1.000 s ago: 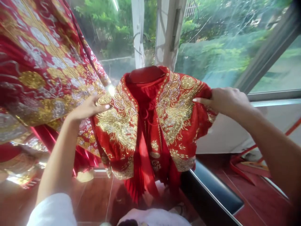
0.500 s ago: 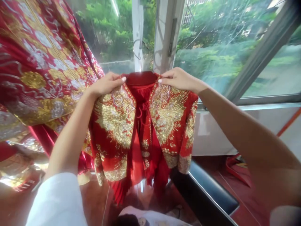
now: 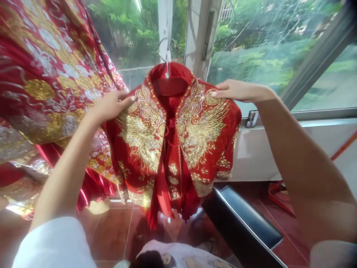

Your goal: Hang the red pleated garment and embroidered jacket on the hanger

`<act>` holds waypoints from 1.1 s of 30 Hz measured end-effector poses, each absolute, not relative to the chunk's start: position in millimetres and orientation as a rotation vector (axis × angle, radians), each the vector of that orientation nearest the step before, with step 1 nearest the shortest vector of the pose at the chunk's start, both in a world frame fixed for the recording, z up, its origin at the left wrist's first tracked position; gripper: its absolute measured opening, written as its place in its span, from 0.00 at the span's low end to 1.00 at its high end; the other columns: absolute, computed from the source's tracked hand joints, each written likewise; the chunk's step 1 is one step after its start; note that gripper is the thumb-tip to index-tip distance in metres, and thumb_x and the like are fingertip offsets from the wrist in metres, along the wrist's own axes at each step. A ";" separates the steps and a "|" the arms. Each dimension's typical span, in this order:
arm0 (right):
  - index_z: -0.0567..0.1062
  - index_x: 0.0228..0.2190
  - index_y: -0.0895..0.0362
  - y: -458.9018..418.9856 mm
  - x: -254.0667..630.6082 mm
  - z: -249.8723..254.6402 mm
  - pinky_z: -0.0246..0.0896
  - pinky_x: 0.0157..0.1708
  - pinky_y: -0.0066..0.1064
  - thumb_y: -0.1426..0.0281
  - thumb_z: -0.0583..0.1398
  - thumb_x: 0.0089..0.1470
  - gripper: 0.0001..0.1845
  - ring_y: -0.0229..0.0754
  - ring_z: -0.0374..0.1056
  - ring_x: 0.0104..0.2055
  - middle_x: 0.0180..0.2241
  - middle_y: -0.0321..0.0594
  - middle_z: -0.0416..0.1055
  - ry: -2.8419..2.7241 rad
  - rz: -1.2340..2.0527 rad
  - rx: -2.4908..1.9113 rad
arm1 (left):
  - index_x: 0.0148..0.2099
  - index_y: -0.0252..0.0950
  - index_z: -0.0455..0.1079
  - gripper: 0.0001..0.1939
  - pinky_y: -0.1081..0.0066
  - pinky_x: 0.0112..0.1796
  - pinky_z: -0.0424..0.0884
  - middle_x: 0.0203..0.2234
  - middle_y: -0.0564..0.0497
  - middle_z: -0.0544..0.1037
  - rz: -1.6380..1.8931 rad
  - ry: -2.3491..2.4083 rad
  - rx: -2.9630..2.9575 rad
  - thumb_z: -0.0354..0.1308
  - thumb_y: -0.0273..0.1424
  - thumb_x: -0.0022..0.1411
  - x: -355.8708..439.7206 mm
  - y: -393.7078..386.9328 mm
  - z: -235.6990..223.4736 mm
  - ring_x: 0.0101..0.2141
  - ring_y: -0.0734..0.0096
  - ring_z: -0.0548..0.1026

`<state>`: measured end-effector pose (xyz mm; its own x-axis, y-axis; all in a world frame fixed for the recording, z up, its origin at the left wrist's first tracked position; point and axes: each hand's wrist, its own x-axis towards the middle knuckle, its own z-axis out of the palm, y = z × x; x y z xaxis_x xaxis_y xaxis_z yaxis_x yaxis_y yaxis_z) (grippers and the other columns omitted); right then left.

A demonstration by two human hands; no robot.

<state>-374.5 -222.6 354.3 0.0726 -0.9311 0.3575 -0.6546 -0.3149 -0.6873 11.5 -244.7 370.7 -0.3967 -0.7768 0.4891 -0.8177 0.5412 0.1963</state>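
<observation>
A red jacket with gold and silver embroidery hangs upright in front of me on a red hanger with a metal hook. Red cloth shows inside its open front. My left hand pinches the shoulder on the left, thumb in front and fingers behind. On the opposite shoulder, my right hand grips the fabric the same way, its thumb on a round gold motif. The fingertips behind the cloth are hidden.
A large embroidered red garment hangs close on the left. Windows with metal frames stand behind the jacket. A black padded piece of furniture is low on the right, by a red strap-like object on the tiled floor.
My hands have moved apart, from beside the collar out to the shoulders. The jacket now sits higher, spread wider, and its collar stands up around the hanger.
</observation>
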 end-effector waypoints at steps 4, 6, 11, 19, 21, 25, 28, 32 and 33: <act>0.76 0.37 0.67 -214.1 -400.1 319.5 0.58 0.30 0.25 0.75 0.57 0.58 0.09 0.31 0.65 0.27 0.29 0.40 0.75 1.376 -1.103 -1.792 | 0.46 0.34 0.71 0.27 0.57 0.47 0.67 0.33 0.47 0.74 0.107 -2.092 1.230 0.58 0.50 0.54 38.1 -227.3 335.0 0.39 0.55 0.72; 0.75 0.40 0.66 -215.3 -401.3 301.6 0.57 0.29 0.27 0.73 0.52 0.62 0.13 0.32 0.65 0.26 0.32 0.44 0.76 1.338 -1.302 -1.642 | 0.48 0.35 0.71 0.29 0.56 0.49 0.66 0.37 0.46 0.76 -0.110 -2.114 1.176 0.58 0.52 0.52 49.7 -240.3 322.0 0.43 0.54 0.72; 0.73 0.40 0.67 -227.1 -401.2 279.9 0.59 0.31 0.31 0.63 0.38 0.67 0.29 0.38 0.68 0.31 0.36 0.52 0.74 1.442 -1.471 -1.441 | 0.48 0.35 0.70 0.33 0.52 0.53 0.65 0.44 0.41 0.76 -0.588 -1.940 1.083 0.57 0.56 0.50 67.8 -282.2 308.7 0.51 0.49 0.70; 0.66 0.49 0.59 -133.2 -313.7 194.9 0.58 0.52 0.50 0.61 0.56 0.54 0.23 0.54 0.65 0.51 0.46 0.55 0.68 2.234 -2.390 -1.876 | 0.65 0.38 0.51 0.38 0.43 0.63 0.46 0.63 0.38 0.57 0.275 -1.578 1.351 0.53 0.49 0.59 -17.6 -160.4 194.8 0.65 0.46 0.50; 0.62 0.53 0.58 -116.8 -274.3 145.8 0.57 0.51 0.57 0.56 0.61 0.49 0.33 0.62 0.62 0.54 0.48 0.59 0.65 2.355 -1.999 -2.041 | 0.66 0.34 0.49 0.42 0.38 0.62 0.43 0.65 0.32 0.52 0.233 -1.649 1.506 0.55 0.49 0.57 -44.1 -138.5 140.3 0.66 0.40 0.45; 0.53 0.60 0.59 -128.6 -249.5 76.9 0.59 0.48 0.59 0.58 0.57 0.54 0.36 0.64 0.63 0.54 0.52 0.63 0.62 2.377 -1.851 -1.754 | 0.63 0.32 0.54 0.29 0.38 0.60 0.49 0.63 0.27 0.54 0.157 -1.602 1.742 0.50 0.38 0.62 -51.5 -136.3 68.0 0.65 0.40 0.51; 0.48 0.61 0.60 -139.9 -267.5 67.5 0.66 0.43 0.51 0.64 0.50 0.58 0.32 0.56 0.71 0.45 0.43 0.56 0.70 2.144 -1.952 -1.541 | 0.55 0.40 0.62 0.19 0.49 0.55 0.65 0.53 0.36 0.69 -0.028 -1.637 1.716 0.42 0.28 0.63 -27.0 -138.1 59.6 0.55 0.52 0.68; 0.61 0.53 0.52 -106.7 -261.3 89.9 0.68 0.40 0.49 0.66 0.49 0.57 0.22 0.55 0.72 0.41 0.39 0.49 0.72 1.939 -2.101 -1.319 | 0.40 0.44 0.65 0.14 0.54 0.37 0.72 0.28 0.45 0.73 -0.289 -1.648 1.680 0.40 0.28 0.60 -19.5 -98.5 81.1 0.33 0.56 0.76; 0.64 0.51 0.48 -90.8 -250.8 97.7 0.68 0.39 0.49 0.65 0.50 0.56 0.20 0.54 0.72 0.42 0.41 0.47 0.71 1.857 -2.159 -1.278 | 0.39 0.45 0.66 0.13 0.55 0.35 0.72 0.25 0.46 0.72 -0.346 -1.712 1.608 0.41 0.29 0.59 -26.3 -82.8 88.5 0.31 0.57 0.75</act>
